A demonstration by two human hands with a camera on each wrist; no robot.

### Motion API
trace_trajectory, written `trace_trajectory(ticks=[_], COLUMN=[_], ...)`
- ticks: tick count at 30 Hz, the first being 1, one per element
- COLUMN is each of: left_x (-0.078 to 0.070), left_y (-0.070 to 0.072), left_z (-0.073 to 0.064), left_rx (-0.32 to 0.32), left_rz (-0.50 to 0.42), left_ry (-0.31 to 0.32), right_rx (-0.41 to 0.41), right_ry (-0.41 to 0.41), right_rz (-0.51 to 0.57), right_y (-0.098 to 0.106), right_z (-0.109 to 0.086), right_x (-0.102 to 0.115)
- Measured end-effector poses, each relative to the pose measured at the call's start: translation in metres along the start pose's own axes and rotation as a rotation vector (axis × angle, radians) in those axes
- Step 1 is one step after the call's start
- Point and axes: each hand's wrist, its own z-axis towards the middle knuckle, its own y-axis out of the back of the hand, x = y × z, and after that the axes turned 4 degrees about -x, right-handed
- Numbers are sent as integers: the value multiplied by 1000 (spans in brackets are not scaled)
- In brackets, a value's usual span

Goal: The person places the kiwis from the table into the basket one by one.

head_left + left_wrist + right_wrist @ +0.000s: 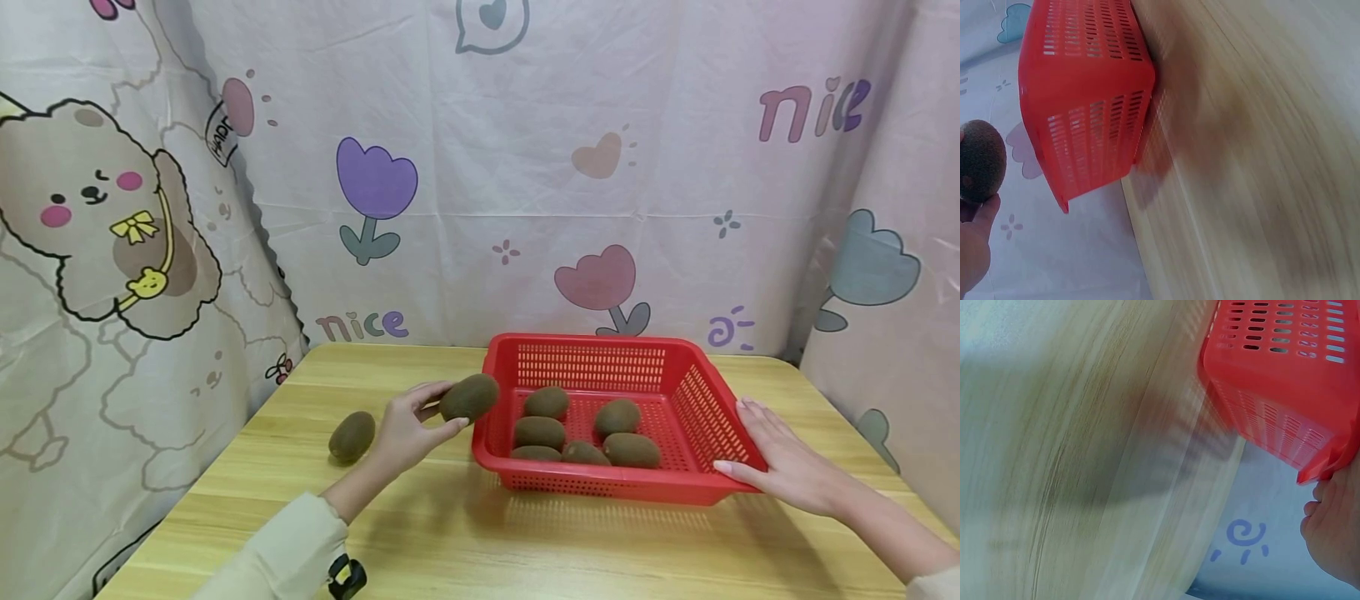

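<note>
My left hand (408,429) holds a brown kiwi (470,398) between thumb and fingers, at the left rim of a red plastic basket (712,385). In the left wrist view the same kiwi (982,161) shows at the left edge, beside the basket's slotted wall (1088,81). Several more kiwis lie inside the basket, among them one kiwi (632,450) near its front wall. My right hand (795,467) grips the basket's right rim, thumb over the edge and fingers along the outer side. Another kiwi (352,437) rests on the table, left of my left hand.
The basket stands on a wood-grain table (420,542), toward its back right. Behind the table hangs a pale printed cloth (465,167), and similar cloth drapes down both sides. A small black and yellow object (347,577) sits at my left sleeve.
</note>
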Motion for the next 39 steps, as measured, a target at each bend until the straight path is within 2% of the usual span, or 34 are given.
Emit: trace_trajectory(ticks=[14,19,30,39], left_x=[-12,-14,-20,-26], left_y=[-35,-45,-67,-90], left_z=[8,10,18,22], left_rx=[85,99,117,148], left_rz=[-52,-45,38,-29], left_ry=[44,15,-49,-52], right_rx=[4,3,-1,-18], right_ry=[1,5,26,52], right_rz=[12,15,24,19], right_y=[0,-1,-1,-1], right_z=[0,1,1,0], right_x=[0,-1,-4,-4])
